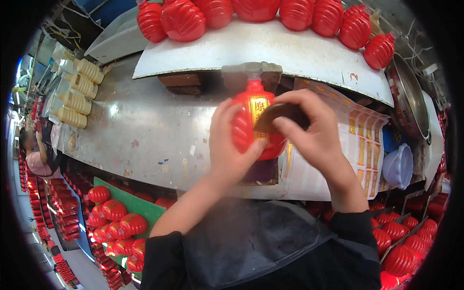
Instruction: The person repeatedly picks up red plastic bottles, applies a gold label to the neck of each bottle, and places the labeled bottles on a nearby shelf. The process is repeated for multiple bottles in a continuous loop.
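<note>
"Fingers and thumb of the right hand: are they closing on anything?"

"Yes, from my distant seat I'm seeing them clamping a dark, flat pad, which is overlapping the gold label on the red bottle. The left hand is gripping that bottle too, fingers running along its ribbed left side, thumb lying over its lower front."

"Where is the bottle sitting?"

"I'm finding it over the metal table, between both hands, its neck pointing toward a grey block. I'm not managing to tell whether the two are touching."

"And your room for moving?"

"Leftward I'm getting most of it: bare metal is stretching toward the cream bottles, with small scraps dotting it. Rightward I'm losing room, since a label sheet is covering the surface and a lilac bucket is standing just beyond its edge. Ahead, a white board is closing off the far side, more red bottles lining it. Below the near edge on the left, a green board is holding another red cluster."
</note>
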`<action>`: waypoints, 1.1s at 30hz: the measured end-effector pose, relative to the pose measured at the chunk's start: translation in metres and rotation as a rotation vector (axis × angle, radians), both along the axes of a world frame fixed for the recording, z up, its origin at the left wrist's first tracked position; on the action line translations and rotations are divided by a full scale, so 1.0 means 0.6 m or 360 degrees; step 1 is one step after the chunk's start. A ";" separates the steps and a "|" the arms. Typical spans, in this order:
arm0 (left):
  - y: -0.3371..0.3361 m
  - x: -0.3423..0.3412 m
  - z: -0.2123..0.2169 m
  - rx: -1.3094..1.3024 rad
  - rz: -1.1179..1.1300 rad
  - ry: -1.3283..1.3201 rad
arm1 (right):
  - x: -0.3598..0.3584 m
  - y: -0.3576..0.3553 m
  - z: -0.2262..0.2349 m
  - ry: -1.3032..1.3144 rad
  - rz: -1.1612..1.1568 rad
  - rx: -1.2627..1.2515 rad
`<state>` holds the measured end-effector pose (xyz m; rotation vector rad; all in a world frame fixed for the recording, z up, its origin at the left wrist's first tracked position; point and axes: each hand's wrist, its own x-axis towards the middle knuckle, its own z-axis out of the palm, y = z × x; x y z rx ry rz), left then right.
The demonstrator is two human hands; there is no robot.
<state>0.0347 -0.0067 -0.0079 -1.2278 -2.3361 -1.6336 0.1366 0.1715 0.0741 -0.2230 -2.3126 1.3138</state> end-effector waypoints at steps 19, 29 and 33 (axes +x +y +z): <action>-0.017 -0.031 -0.004 0.0185 -0.0182 -0.0291 | 0.040 -0.049 -0.032 0.0662 0.0062 0.1030; -0.007 -0.054 0.017 0.0088 -0.0293 -0.0607 | -0.022 0.001 -0.029 0.0175 -0.0020 0.0572; 0.031 -0.084 0.037 0.0046 -0.0376 -0.0631 | -0.092 0.049 -0.015 0.0005 -0.0176 0.0543</action>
